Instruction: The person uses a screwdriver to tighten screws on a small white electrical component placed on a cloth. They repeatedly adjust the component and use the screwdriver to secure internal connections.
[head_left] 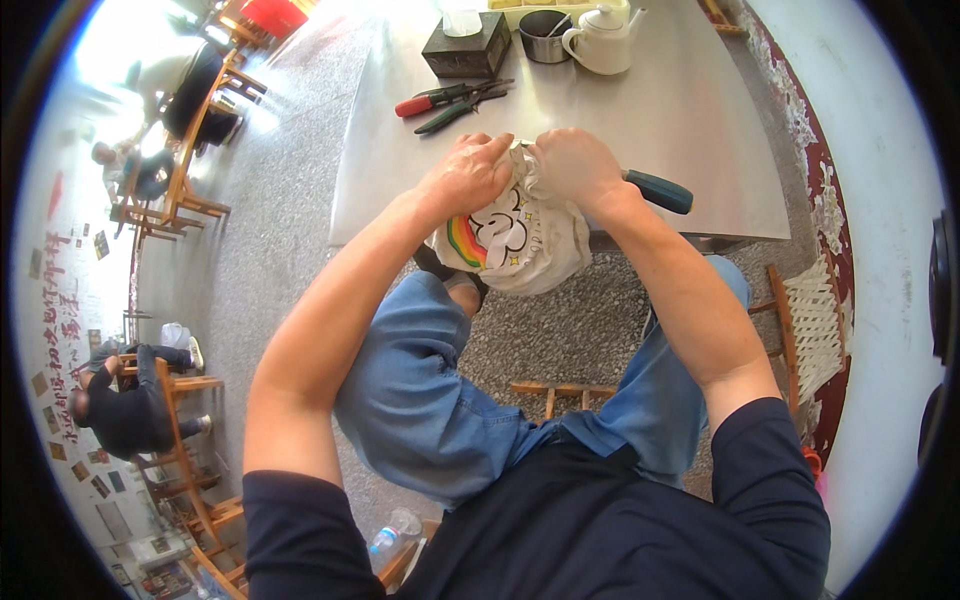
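A cream canvas bag with a printed rainbow and black cloud outline hangs over the near edge of the metal-topped table. My left hand grips the top of the bag, fingers curled. Beside it, my right hand, slightly blurred, is closed on the bag's gathered top. A dark-green handled tool lies just right of that hand, its other end hidden. Farther up lie a red-handled tool and green-handled pliers or shears.
Behind are a dark box, a metal cup, a white teapot and a tray. A woven-seat chair stands right. At left, seated people occupy wooden chairs. A plastic bottle is low by my side.
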